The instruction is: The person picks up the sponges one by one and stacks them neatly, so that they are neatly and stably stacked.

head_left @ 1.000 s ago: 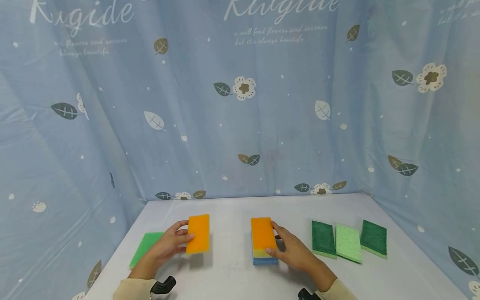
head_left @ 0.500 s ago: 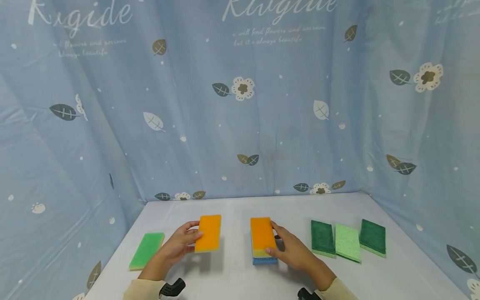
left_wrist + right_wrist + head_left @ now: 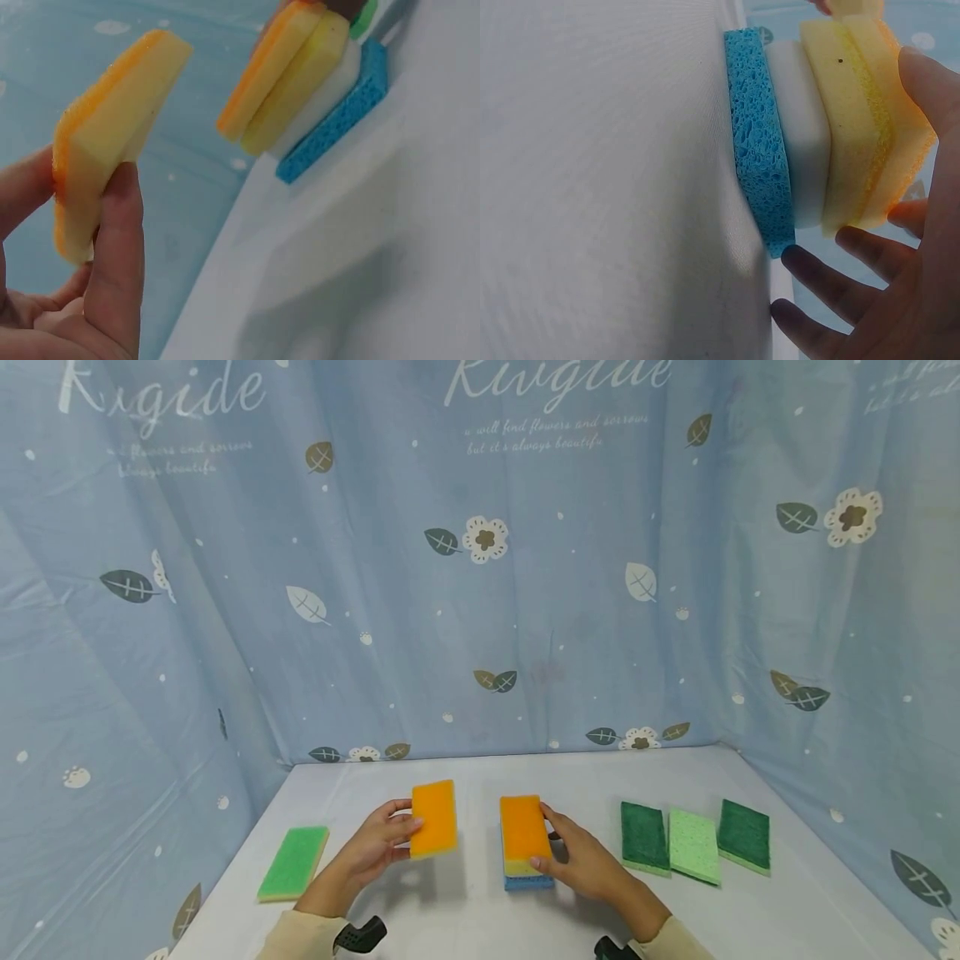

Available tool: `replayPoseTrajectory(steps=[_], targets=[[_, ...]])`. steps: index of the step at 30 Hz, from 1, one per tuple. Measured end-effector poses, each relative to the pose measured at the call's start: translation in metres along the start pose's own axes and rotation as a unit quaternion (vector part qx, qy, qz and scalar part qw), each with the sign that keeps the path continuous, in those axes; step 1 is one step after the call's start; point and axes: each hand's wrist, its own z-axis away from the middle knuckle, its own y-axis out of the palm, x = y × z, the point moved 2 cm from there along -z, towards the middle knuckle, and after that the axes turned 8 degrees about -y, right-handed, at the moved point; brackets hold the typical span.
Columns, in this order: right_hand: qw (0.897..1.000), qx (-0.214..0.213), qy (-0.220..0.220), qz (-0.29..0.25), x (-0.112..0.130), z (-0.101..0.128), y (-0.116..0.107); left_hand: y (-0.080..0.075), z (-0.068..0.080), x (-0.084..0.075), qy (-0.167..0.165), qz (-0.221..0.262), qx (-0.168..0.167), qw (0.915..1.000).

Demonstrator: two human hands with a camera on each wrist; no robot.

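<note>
My left hand (image 3: pixel 403 837) pinches an orange-topped yellow sponge (image 3: pixel 433 817) by its left edge and holds it off the white table (image 3: pixel 465 918). In the left wrist view the thumb (image 3: pixel 120 240) lies on its yellow side (image 3: pixel 112 142). Just to its right stands a stack of sponges (image 3: pixel 525 842): orange on top, then yellow, white and blue (image 3: pixel 761 172). My right hand (image 3: pixel 561 845) rests against the stack's right side. Its thumb (image 3: pixel 930 82) touches the orange top layer, and its fingers (image 3: pixel 817 270) are spread loosely past the stack's end.
A light green sponge (image 3: pixel 294 862) lies flat at the table's left. At the right lie a dark green (image 3: pixel 643 837), a light green (image 3: pixel 693 846) and another dark green sponge (image 3: pixel 743 835) side by side. A blue printed curtain (image 3: pixel 480 610) closes in three sides.
My left hand has carried the orange sponge rightward and slightly up, closer to the stack. The right hand and the stack have stayed put.
</note>
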Motion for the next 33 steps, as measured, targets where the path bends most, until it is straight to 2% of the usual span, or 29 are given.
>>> replayPoseTrajectory(steps=[14, 23, 33], targets=[[1.0, 0.0, -0.001, 0.002, 0.0, -0.001, 0.0, 0.035, -0.013, -0.003, -0.01, -0.005, 0.03, 0.9995], [1.0, -0.004, -0.015, -0.004, 0.0, 0.001, -0.001, 0.056, -0.022, -0.002, -0.002, -0.014, 0.044, 0.999], [1.0, -0.001, -0.012, -0.012, 0.0, 0.0, -0.001, 0.07, -0.029, -0.001, 0.0, -0.008, 0.054, 0.9985]])
